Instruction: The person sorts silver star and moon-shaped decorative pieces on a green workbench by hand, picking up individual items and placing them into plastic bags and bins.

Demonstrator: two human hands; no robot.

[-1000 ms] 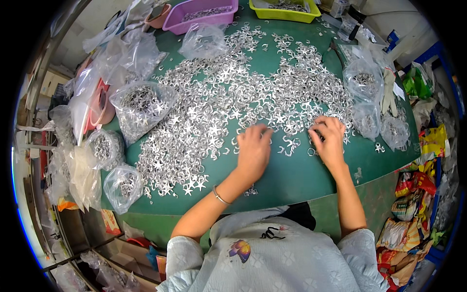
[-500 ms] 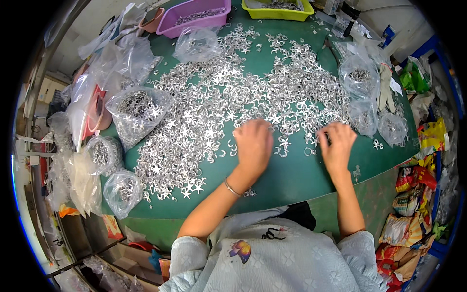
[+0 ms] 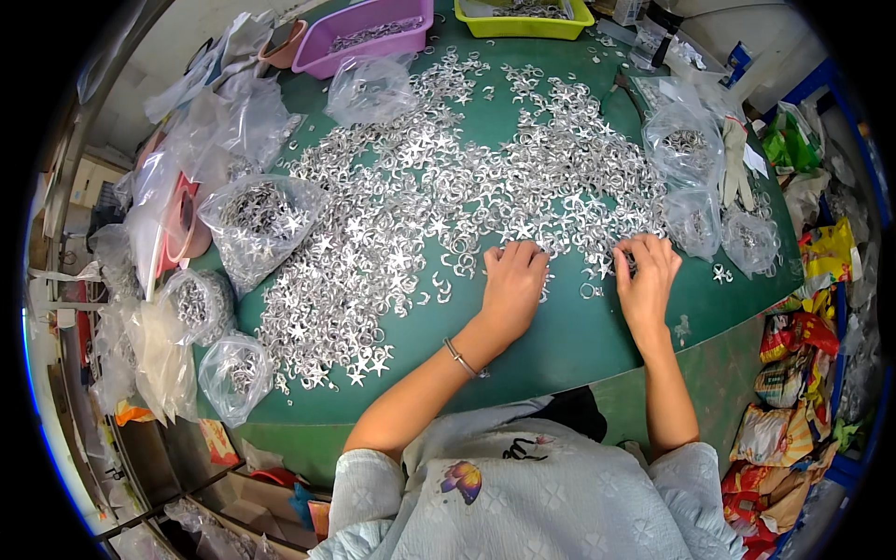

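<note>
A wide spread of small silver metal pieces, many of them star-shaped or open curved bands, covers the green table. My left hand rests at the near edge of this spread, its fingers curled downward; whatever lies under the fingertips is hidden. Farther right, my right hand has its fingers bent and the thumb drawn up near the index finger at the right edge of the pieces. Anything in that pinch is too small to make out. One ring-like piece lies between the two hands.
Clear plastic bags of silver pieces stand left and right. A purple basin and a yellow-green basin sit at the back. Pliers and a pale glove lie on the right. Colourful packages fill the right side.
My left hand has shifted right, toward my right hand, and its fingers look more curled. My right hand has stayed nearly in place.
</note>
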